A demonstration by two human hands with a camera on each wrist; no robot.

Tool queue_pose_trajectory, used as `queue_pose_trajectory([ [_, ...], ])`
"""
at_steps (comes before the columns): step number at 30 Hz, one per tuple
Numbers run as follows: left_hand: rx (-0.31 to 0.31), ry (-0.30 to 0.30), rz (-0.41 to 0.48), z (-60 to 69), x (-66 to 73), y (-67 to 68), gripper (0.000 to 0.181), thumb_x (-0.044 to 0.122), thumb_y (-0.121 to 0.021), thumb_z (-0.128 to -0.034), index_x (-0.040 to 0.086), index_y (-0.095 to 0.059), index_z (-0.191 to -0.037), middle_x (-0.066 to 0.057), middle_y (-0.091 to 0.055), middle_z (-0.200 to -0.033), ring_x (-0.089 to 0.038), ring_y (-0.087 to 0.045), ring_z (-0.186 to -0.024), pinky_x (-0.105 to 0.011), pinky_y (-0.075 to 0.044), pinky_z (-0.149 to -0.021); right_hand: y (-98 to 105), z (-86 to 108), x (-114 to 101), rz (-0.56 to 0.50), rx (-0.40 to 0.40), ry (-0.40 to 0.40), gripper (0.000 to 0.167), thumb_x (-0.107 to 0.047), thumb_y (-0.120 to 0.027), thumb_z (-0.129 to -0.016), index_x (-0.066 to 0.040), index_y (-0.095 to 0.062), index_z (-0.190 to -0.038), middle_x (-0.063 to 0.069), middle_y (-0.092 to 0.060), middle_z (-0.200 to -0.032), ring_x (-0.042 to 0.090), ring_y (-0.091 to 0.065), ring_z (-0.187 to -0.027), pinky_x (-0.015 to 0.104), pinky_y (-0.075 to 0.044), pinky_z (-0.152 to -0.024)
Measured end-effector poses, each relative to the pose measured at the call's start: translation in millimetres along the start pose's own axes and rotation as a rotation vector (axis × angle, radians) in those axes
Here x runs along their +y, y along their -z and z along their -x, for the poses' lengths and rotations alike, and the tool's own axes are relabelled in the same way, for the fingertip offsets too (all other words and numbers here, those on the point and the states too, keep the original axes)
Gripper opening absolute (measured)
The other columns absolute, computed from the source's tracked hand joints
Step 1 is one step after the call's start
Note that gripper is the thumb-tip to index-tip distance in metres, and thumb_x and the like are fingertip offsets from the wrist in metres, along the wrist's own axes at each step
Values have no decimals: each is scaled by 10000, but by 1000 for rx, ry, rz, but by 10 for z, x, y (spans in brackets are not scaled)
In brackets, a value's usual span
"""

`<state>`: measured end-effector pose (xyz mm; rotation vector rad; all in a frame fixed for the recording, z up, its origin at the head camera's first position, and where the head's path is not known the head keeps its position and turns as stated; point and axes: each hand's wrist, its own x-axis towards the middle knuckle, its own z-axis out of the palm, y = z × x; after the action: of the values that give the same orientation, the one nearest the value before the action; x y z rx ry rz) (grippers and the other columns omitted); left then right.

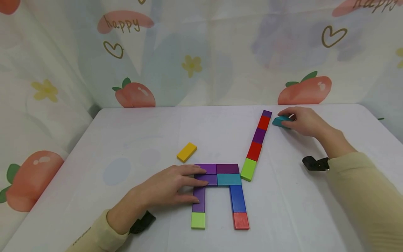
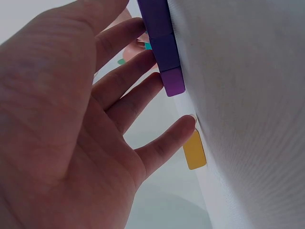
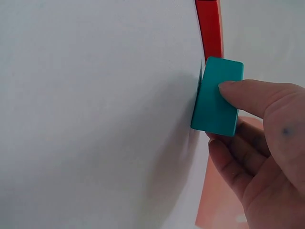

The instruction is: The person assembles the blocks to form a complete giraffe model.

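My right hand (image 1: 305, 121) pinches a teal block (image 3: 217, 102) between thumb and fingers, just right of the far end of a slanted row of blocks. That row runs purple (image 1: 267, 113), red, purple, red (image 1: 254, 151) and light green (image 1: 248, 170). My left hand (image 1: 163, 186) rests its outstretched fingertips on the purple blocks (image 1: 199, 206) at the left of a flat block figure. The figure has a dark purple block (image 1: 227, 168) and another teal block (image 1: 229, 179) across its top, and two legs. Blue (image 1: 238, 198) and red (image 1: 241, 221) blocks form the right leg; light green (image 1: 198, 221) ends the left one.
A loose yellow block (image 1: 187, 152) lies beyond the left hand. The white table (image 1: 141, 140) ends at the back against a patterned curtain (image 1: 220, 52). Black wrist devices (image 1: 315, 163) sit at both sleeves.
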<state>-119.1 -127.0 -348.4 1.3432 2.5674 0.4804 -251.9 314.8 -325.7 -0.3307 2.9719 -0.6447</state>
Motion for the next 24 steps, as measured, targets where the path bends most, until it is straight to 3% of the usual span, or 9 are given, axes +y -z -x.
queue_pose_trajectory([
  [24,0,-9,-9,-1,1,8,494,428,-732,-928,232,-658,-1375,29,-500,-1503,-147,-407,-1410,-407,-378,-1125,-52,-128,-2,-18,20,-35,387,-80,-615,-990,50,-553,-1349,298,-546,-1226,476,-489,-1082,588,-495,-901],
])
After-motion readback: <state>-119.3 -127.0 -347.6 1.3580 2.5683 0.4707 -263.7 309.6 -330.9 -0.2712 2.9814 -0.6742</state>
